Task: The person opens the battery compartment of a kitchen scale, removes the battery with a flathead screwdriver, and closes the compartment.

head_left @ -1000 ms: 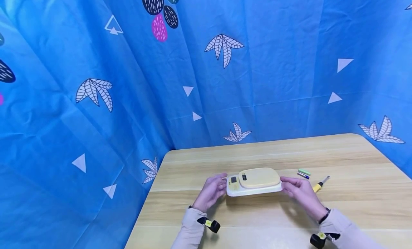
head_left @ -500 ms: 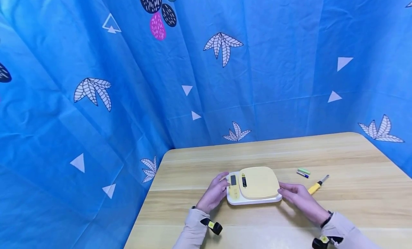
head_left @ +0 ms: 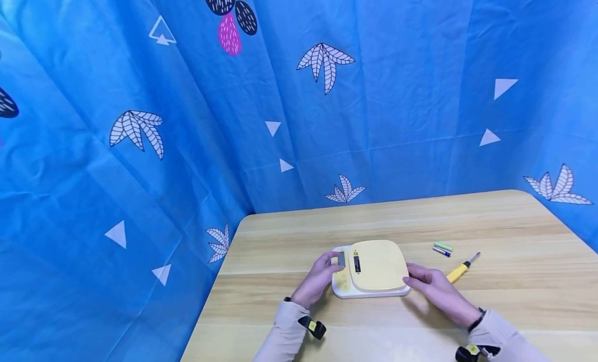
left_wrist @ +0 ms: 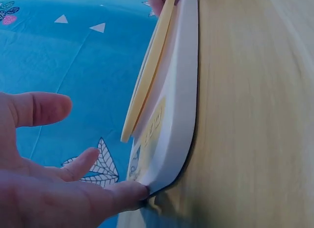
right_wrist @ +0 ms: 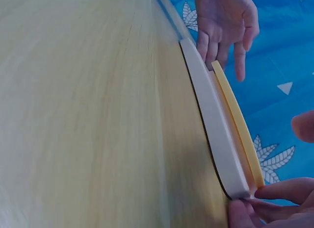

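Note:
A kitchen scale [head_left: 378, 266] with a white base and a pale yellow platform lies flat on the wooden table. Its small display [head_left: 341, 259] is at the left end, partly behind the fingers of my left hand [head_left: 317, 278]. In the left wrist view one fingertip [left_wrist: 132, 192] touches the base's corner, while the thumb stands apart. At the opposite end is my right hand [head_left: 436, 289]. Its fingers [right_wrist: 284, 191] touch the edge of the platform and the end of the base; its thumb [right_wrist: 304, 126] is held away from the scale.
Right of the scale lies a screwdriver [head_left: 460, 271] with a yellow handle, partly hidden by the right hand. Beyond it are two small battery-like cylinders, a green one [head_left: 443, 246] and a silver and blue one [head_left: 441, 251]. A blue patterned curtain [head_left: 397, 118] hangs behind the table.
The scale was held tilted between both hands and has come down flat on the table. My left hand's fingers have moved over the display end, and the right hand's grip has loosened.

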Demonstrator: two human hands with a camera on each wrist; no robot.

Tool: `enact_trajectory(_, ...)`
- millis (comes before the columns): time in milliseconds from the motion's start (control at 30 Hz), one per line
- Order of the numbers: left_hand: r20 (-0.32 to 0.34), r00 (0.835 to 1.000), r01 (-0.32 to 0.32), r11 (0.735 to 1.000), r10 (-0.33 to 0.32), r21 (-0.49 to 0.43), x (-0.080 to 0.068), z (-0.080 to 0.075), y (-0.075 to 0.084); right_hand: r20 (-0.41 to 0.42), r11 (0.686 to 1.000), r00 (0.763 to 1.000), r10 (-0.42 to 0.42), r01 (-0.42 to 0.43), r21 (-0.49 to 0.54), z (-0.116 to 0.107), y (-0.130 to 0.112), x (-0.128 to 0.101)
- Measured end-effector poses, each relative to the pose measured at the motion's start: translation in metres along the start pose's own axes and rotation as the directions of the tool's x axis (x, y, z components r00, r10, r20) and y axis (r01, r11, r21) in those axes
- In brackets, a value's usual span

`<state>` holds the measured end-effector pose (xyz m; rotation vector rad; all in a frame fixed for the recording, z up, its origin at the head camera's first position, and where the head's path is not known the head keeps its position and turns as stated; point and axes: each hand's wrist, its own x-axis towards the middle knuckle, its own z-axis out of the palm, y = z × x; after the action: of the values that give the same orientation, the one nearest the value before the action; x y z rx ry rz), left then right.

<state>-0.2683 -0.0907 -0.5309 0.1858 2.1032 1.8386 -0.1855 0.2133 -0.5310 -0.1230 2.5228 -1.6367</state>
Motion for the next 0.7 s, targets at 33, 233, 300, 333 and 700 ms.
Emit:
enact_trajectory(33, -0.010, 1.000, -0.007, 1.000, 0.008, 0.015, 0.001, -0.001, 0.000, -0.006, 1.000, 1.000, -0.008, 0.008, -0.022, -0.001, 0.000, -0.001)
enact_trajectory(233, -0.082, 0.996, -0.020, 0.978, 0.037, 0.207, 0.010, -0.012, -0.005, -0.018, 0.993, 0.999, -0.030, 0.028, -0.111, -0.006, 0.000, -0.003)
enact_trajectory(300, -0.079, 0.996, -0.015, 0.961, 0.038, 0.276, 0.015, -0.017, -0.003, 0.002, 0.994, 0.999, -0.034, 0.034, -0.101, -0.009, 0.000, -0.003)
enact_trajectory(333, -0.070, 0.997, -0.017, 0.955, 0.040, 0.296, 0.019, -0.019, -0.003, 0.023, 0.996, 0.999, -0.033, 0.034, -0.076, -0.010, 0.000, -0.003)
enact_trajectory(700, -0.002, 0.999, -0.039, 0.822, 0.048, 0.568, 0.054, -0.029, 0.002, 0.302, 0.946, 0.952, 0.044, -0.136, 0.293, -0.008, 0.006, -0.002)
